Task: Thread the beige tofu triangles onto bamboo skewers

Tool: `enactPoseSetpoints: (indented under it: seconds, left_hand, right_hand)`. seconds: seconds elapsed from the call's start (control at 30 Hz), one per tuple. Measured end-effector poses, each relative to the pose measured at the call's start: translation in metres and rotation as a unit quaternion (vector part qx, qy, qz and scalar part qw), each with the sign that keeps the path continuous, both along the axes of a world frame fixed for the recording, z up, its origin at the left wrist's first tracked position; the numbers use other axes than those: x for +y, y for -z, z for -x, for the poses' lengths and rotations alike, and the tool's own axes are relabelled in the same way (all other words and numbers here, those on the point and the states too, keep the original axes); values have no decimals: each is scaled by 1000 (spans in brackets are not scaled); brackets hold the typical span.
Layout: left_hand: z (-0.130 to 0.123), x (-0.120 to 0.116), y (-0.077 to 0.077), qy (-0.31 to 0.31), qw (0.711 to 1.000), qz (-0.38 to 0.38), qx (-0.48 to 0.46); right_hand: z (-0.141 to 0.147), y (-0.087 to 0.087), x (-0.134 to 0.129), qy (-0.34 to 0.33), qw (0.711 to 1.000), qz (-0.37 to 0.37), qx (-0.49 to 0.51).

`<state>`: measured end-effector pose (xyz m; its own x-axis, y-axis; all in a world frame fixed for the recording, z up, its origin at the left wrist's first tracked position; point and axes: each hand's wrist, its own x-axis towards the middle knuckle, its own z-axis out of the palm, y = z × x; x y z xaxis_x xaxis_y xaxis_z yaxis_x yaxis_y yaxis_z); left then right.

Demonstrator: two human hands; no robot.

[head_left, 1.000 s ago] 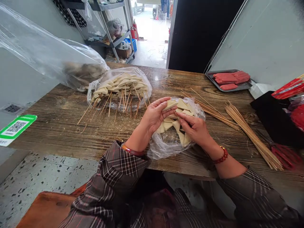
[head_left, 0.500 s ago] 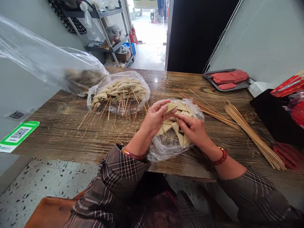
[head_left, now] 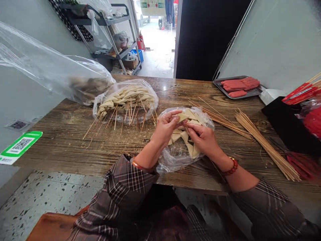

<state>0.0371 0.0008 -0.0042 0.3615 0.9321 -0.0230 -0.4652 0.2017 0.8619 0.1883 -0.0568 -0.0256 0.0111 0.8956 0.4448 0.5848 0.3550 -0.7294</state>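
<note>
Pinched in my left hand [head_left: 167, 126] is a pale triangular tofu slice [head_left: 183, 117]. My right hand [head_left: 202, 137] is closed on a thin wooden skewer [head_left: 216, 167], whose tail sticks out below the palm; its tip is at the slice's lower edge, and I cannot tell how far it goes in. Under both hands lies a clear plastic bag [head_left: 173, 160] with loose tofu triangles [head_left: 192, 149] on it. Left of them, skewered tofu slices [head_left: 127, 95] are piled on another clear bag, their sticks pointing towards me.
To the right lie a bundle of bare skewers [head_left: 268, 144] and a looser bunch [head_left: 225, 122]. Red-handled scissors [head_left: 301, 164] are beside a black box [head_left: 283, 120]. A dark tray [head_left: 218, 83] of pink sausage-like pieces stands behind. A large plastic bag [head_left: 57, 70] hangs over the left edge.
The view has tipped up slightly, so everything sits a little lower. Both hands stay close together, with the tofu slice and skewer still in them.
</note>
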Motion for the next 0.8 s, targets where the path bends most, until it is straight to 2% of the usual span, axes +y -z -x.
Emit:
enactPoseSetpoints:
  seconds: [0.6, 0.8]
  left_hand:
    - [-4, -5, 0, -13, 1000, -13, 15]
    - [-7, -5, 5, -19, 999, -26, 21]
  right_hand:
    - [3, 0, 2, 0, 1000, 1, 15]
    - [4, -1, 2, -4, 1000, 12, 11]
